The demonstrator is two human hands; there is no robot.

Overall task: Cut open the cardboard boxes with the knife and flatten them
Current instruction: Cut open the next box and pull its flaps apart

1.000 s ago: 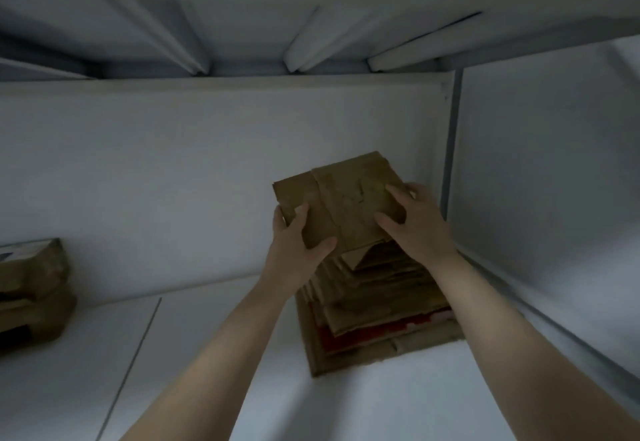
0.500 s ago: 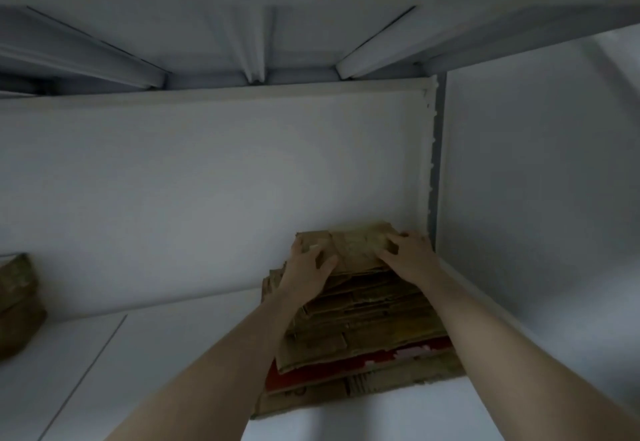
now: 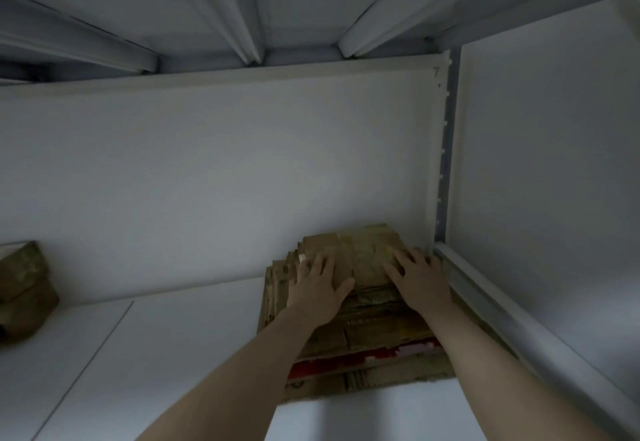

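Clerk: Moved since a second ago: top cardboard piece, then held up tilted between both hands, now lies flat on the stack, close to the back panel.

Checker: Hands?

Clerk: Left hand: fingers spread and straight, palm down on the piece's left half. Right hand: likewise spread, pressing the right half. Neither pinches anything.

Checker: Stack, contents and place?

Clerk: Flattened brown cardboard, many layers, edges uneven. One red-printed sheet near the bottom. Sits on the white shelf, in the back right corner, just beside the side rail.

Checker: Elsewhere on the shelf?

Clerk: Brown boxes, one upon another, cut off by the left edge of view, well apart from the stack. One thin dark seam runs across the board.

Checker: Enclosure?

Clerk: White back panel. Pale side panel on the right. Perforated upright post in the corner between them. Ribbed underside of the upper shelf overhead. Light dim.
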